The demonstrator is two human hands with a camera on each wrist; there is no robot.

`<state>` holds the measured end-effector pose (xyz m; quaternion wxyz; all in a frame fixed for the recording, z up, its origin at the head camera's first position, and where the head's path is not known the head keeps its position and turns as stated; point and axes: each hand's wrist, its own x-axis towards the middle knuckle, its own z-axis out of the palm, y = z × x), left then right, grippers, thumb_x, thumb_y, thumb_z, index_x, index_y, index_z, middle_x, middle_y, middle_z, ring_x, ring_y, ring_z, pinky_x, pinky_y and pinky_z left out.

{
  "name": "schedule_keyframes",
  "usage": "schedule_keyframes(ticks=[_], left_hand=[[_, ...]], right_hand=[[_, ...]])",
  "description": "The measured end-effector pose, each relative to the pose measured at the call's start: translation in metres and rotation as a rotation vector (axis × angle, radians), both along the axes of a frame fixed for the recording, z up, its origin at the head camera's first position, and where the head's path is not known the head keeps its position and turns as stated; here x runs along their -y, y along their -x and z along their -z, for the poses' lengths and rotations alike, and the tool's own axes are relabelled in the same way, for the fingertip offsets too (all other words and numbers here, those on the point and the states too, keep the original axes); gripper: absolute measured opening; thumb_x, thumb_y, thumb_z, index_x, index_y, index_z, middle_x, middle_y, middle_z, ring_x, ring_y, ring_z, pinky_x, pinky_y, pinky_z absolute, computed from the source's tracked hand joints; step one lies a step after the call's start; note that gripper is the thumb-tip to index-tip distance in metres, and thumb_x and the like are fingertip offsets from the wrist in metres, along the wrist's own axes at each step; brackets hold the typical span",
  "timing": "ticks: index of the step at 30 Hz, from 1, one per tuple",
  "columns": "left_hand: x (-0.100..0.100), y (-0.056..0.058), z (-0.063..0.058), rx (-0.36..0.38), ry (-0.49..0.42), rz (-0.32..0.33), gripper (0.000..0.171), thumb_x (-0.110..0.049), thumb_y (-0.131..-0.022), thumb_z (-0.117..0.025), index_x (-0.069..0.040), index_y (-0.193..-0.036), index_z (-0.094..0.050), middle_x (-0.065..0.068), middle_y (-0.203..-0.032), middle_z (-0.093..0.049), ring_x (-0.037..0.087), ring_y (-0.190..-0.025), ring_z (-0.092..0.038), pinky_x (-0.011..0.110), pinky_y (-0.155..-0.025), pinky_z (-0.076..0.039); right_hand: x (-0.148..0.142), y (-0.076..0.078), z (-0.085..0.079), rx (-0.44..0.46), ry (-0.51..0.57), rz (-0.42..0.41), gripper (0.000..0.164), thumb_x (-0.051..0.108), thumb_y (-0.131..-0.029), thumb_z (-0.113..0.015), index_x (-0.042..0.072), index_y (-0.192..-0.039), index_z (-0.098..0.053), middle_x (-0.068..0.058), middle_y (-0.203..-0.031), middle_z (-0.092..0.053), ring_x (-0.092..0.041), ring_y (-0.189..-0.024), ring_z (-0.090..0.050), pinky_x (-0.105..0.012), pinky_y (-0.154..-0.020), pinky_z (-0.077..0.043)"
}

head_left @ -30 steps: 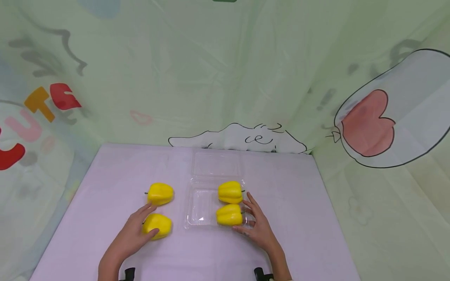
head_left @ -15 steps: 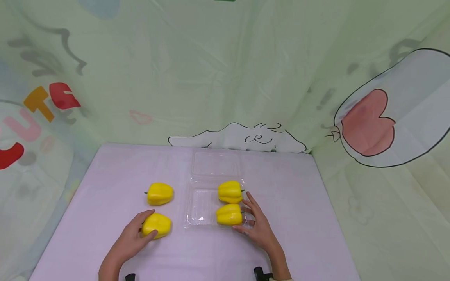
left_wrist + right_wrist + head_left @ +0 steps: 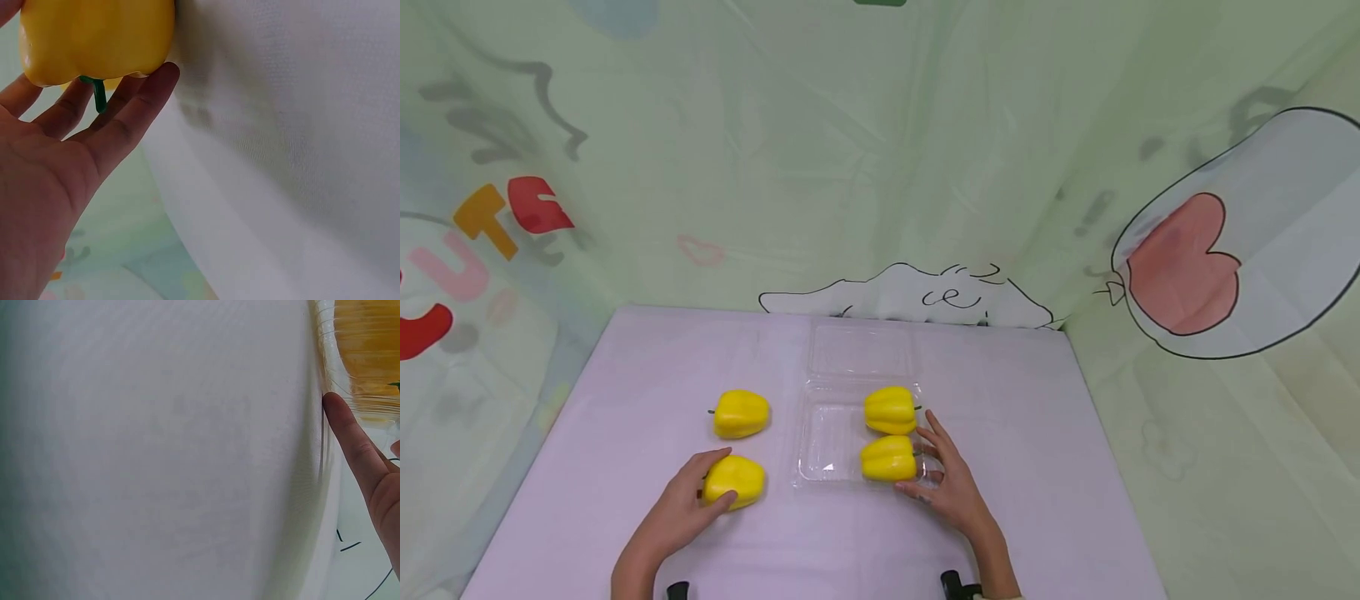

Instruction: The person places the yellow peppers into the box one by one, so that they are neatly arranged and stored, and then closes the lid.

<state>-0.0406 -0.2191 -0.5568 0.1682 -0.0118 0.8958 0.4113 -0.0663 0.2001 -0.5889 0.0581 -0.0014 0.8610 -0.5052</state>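
In the head view, my left hand (image 3: 681, 506) grips the nearer yellow bell pepper (image 3: 741, 481) on the left, thumb in front and fingers behind. The left wrist view shows this bell pepper (image 3: 100, 37), its green stem pointing into the palm. A clear plastic clamshell box (image 3: 826, 477) lies with its lid (image 3: 861, 350) folded back. Two yellow peppers lie in its right half, one farther (image 3: 890, 410) and one nearer (image 3: 886, 458). My right hand (image 3: 953, 487) rests against the box's right side, fingers spread; in the right wrist view a straight finger (image 3: 356, 440) touches its rim.
Another yellow bell pepper (image 3: 741, 414) lies just beyond the one in my left hand. A pale cloth covers the table (image 3: 1015, 392). Printed green sheeting (image 3: 820, 167) encloses the back and sides.
My left fingers have drawn back from between the two left peppers and settled on the nearer one, which has hardly moved. The right hand and the box stay still.
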Motion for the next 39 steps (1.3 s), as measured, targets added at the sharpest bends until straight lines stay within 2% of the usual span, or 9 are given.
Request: schedule_keyframes(ticks=[8,14,18,23,29,34,39], left_hand=[[0.0,0.001,-0.002,0.015,0.007,-0.01,0.075,-0.035,-0.093,-0.081,-0.01,-0.156,-0.05,0.017,-0.158,-0.052,0.034,-0.138,-0.056,0.051,-0.108,-0.059],[-0.001,0.0,-0.012,0.004,0.014,-0.019,0.076,-0.036,-0.093,-0.082,-0.011,-0.156,-0.049,0.017,-0.158,-0.052,0.035,-0.139,-0.056,0.05,-0.106,-0.06],[-0.003,-0.002,-0.024,-0.053,-0.004,-0.021,0.074,-0.037,-0.093,-0.082,-0.013,-0.155,-0.051,0.015,-0.157,-0.053,0.035,-0.139,-0.056,0.05,-0.103,-0.062],[-0.01,-0.003,-0.036,-0.174,-0.024,-0.009,0.069,-0.04,-0.093,-0.082,-0.018,-0.152,-0.055,0.009,-0.151,-0.058,0.032,-0.133,-0.059,0.047,-0.097,-0.064],[-0.024,-0.001,-0.042,-0.293,-0.06,0.015,0.064,-0.04,-0.092,-0.083,-0.032,-0.149,-0.056,0.0,-0.148,-0.061,0.024,-0.128,-0.061,0.032,-0.09,-0.063],[-0.039,0.004,-0.042,-0.328,-0.101,0.051,0.064,-0.04,-0.092,-0.083,-0.033,-0.149,-0.056,-0.003,-0.149,-0.061,0.021,-0.128,-0.061,0.029,-0.091,-0.063],[-0.054,0.007,-0.039,-0.317,-0.139,0.051,0.065,-0.038,-0.091,-0.085,-0.031,-0.149,-0.057,-0.003,-0.151,-0.059,0.022,-0.13,-0.061,0.03,-0.092,-0.063]], right_hand=[[0.0,0.0,0.001,-0.009,0.01,-0.002,0.095,0.029,-0.075,-0.098,0.024,-0.156,-0.05,0.002,-0.179,-0.023,-0.034,-0.138,-0.061,-0.038,-0.1,-0.064],[0.0,0.0,0.0,0.0,0.001,0.001,0.096,0.029,-0.074,-0.098,0.025,-0.156,-0.05,0.004,-0.179,-0.024,-0.032,-0.138,-0.062,-0.032,-0.098,-0.064],[0.0,0.0,0.001,-0.004,0.007,-0.005,0.095,0.028,-0.074,-0.098,0.025,-0.155,-0.051,0.002,-0.179,-0.024,-0.033,-0.138,-0.062,-0.033,-0.098,-0.064],[-0.001,0.0,0.002,-0.009,0.008,-0.01,0.093,0.028,-0.075,-0.098,0.024,-0.155,-0.051,0.001,-0.179,-0.023,-0.034,-0.138,-0.062,-0.034,-0.099,-0.064],[0.0,0.0,0.0,-0.008,0.006,-0.007,0.096,0.029,-0.074,-0.098,0.026,-0.157,-0.049,0.001,-0.179,-0.023,-0.033,-0.138,-0.062,-0.034,-0.099,-0.065],[-0.001,0.001,0.0,-0.019,0.013,-0.005,0.103,0.029,-0.074,-0.098,0.023,-0.161,-0.044,-0.003,-0.177,-0.028,-0.034,-0.137,-0.063,-0.035,-0.097,-0.065],[-0.002,0.001,0.001,-0.004,0.027,-0.014,0.107,0.029,-0.074,-0.098,0.023,-0.163,-0.04,-0.001,-0.177,-0.029,-0.034,-0.138,-0.062,-0.033,-0.098,-0.065]])
